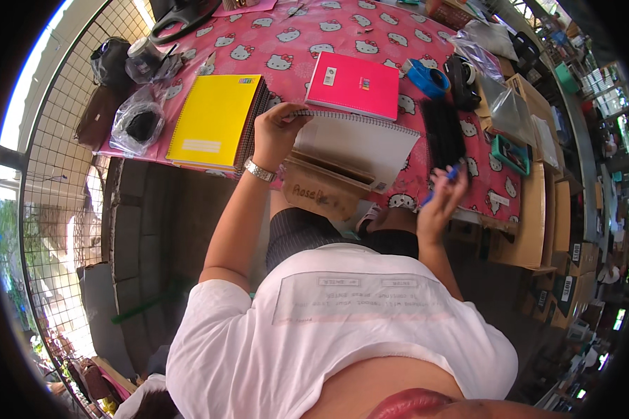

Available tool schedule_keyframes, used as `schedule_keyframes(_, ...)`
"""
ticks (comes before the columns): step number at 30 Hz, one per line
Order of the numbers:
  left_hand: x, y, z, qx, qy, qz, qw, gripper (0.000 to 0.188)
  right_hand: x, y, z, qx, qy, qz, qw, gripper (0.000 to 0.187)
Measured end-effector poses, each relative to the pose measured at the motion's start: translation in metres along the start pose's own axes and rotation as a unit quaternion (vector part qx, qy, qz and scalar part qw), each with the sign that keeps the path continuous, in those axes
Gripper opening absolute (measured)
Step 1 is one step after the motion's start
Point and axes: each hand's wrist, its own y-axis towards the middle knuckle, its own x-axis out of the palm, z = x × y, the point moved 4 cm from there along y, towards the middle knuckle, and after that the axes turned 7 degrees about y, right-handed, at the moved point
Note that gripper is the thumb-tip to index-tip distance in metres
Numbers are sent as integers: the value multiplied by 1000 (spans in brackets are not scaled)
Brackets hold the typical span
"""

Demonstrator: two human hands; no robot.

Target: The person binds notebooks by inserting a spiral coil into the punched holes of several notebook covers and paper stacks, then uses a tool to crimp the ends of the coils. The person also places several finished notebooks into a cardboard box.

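Observation:
My left hand (278, 133) pinches the upper left corner of a spiral notebook (360, 148) by its wire binding. The notebook stands tilted at the table's near edge, a pale side facing me. My right hand (444, 199), slightly blurred, is right of the notebook, fingers closed round a slim blue pen-like thing (453, 172). Whether that is a pen cannot be made out. A small stack of spiral notebooks with a yellow cover on top (213, 120) lies left of my left hand. Beyond the held notebook lies a bright pink notebook (353, 85).
A cardboard box (318, 190) with handwriting sits below the held notebook, at my lap. On the pink patterned tablecloth (286, 61) lie a blue tape roll (428, 78), a black flat item (443, 133) and a green tray (510, 155). Plastic-wrapped things (138, 124) are at left; cartons (573, 286) at right.

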Motion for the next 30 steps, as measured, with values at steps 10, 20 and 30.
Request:
schedule_keyframes(10, -6, -12, 31, 122, 111, 42, 985, 25, 165, -26, -42, -190, -176, -353, 899, 46)
schedule_keyframes(20, -11, -17, 21, 65, 65, 57, 994, 21, 171, -38, -26, 399, 263, -424, 769, 47)
schedule_keyframes(30, -209, 19, 152, 230, 116, 112, 960, 18, 13, 12, 46, -59, -277, -380, 880, 52)
